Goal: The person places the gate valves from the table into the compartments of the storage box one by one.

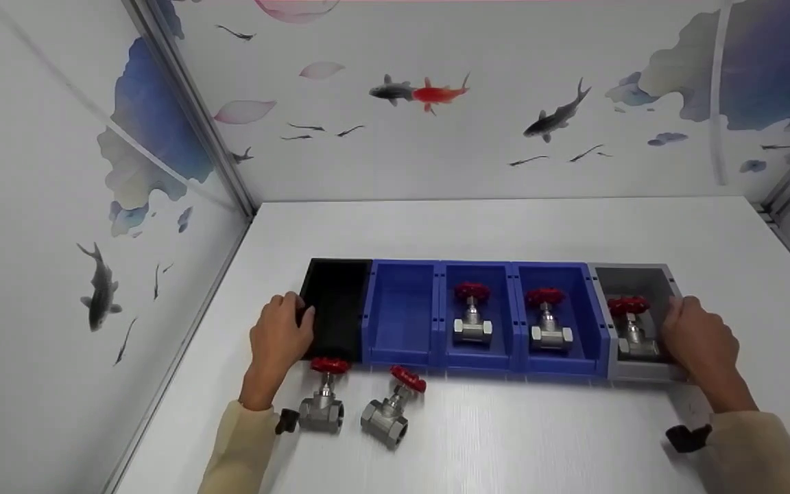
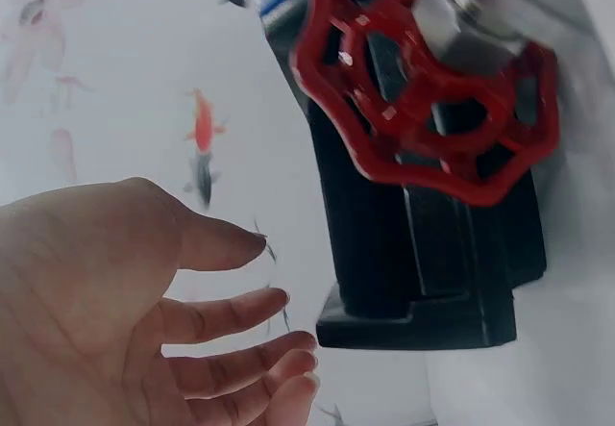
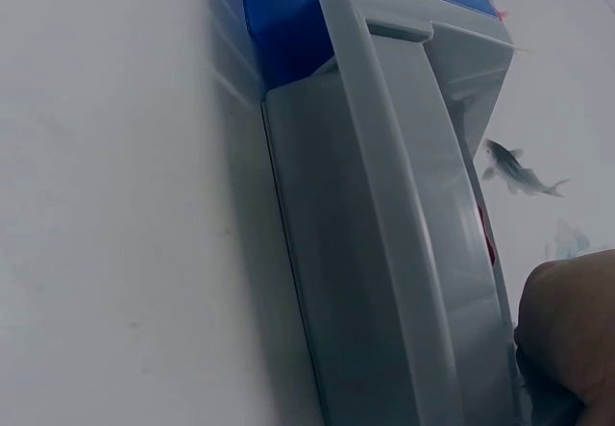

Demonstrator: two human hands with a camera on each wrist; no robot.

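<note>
A row of joined bins spans the table in the head view, with a hand at each end. My left hand [image 1: 280, 329] grips the left wall of the black bin [image 1: 337, 309], its thumb over the rim. My right hand [image 1: 702, 337] holds the right wall of the grey bin [image 1: 642, 370], its fingers partly hidden. Inside the grey bin lies a valve with a red handwheel [image 1: 635, 336]. Two blue bins hold one valve each, the left one [image 1: 472, 322] and the right one [image 1: 549, 326]. The left blue bin [image 1: 403, 315] and the black bin hold nothing.
Two more red-wheeled valves lie on the white table [image 1: 518, 439] before the row: one [image 1: 323, 405] close to my left forearm, the other [image 1: 391, 412] just right of it. Fish-patterned panels [image 1: 436, 158] stand behind and at the left.
</note>
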